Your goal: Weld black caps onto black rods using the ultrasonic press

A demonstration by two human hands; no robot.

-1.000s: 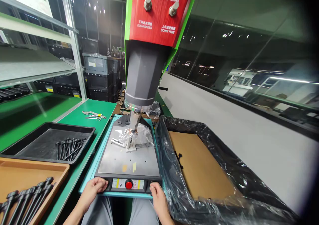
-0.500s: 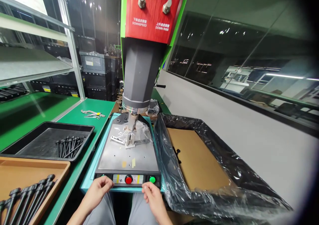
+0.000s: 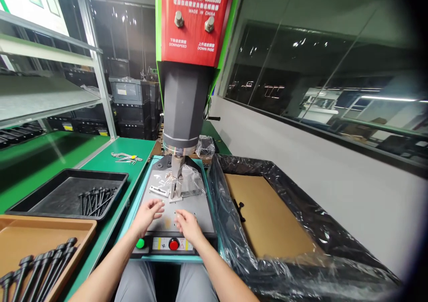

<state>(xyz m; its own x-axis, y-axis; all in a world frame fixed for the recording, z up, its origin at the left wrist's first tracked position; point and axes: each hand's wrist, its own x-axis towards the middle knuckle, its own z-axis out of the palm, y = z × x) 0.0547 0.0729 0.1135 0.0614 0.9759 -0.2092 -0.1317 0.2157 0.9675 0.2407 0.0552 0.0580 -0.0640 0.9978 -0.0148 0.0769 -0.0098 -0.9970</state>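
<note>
Over the machine's metal base plate I see my left hand, fingers loosely curled and apart, holding nothing. My right hand hovers opposite it, also with parted fingers and no object. Just beyond both hands stands a small metal fixture, with clear plastic film around it. The horn of the red and green press reaches down to this fixture. On the front panel, a green button shows below my left wrist and a red button sits in the middle.
At left, a black tray and an orange tray hold black screw-like parts. Pliers lie on the green bench. At right is a plastic-lined box with cardboard and black parts inside.
Both hands have left the ends of the front panel and moved inward and forward over the base plate. Their fingers have spread. The horn stays down at the fixture.
</note>
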